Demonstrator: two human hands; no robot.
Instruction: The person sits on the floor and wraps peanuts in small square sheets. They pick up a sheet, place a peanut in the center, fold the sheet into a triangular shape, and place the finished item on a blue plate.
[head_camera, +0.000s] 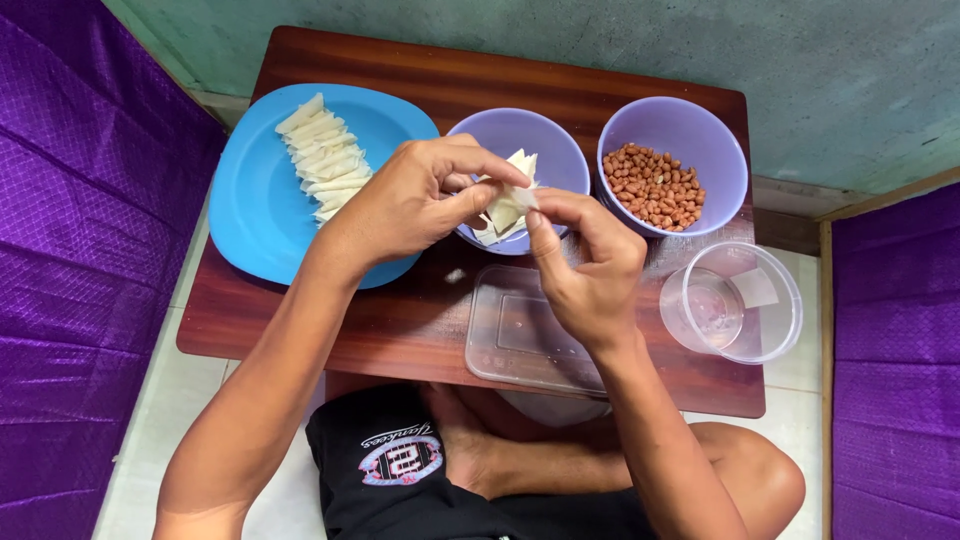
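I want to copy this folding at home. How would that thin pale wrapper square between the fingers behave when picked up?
The wrapper looks floppy: it bends between the left hand and right hand. It seems very light, since fingertips alone hold it. It probably tears easily, being so thin; the folded pieces on the blue plate keep their shape, so it likely holds a crease.

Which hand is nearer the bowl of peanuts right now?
Right. The right hand sits just left of and below the peanut bowl; the left hand is farther left, past the middle bowl.
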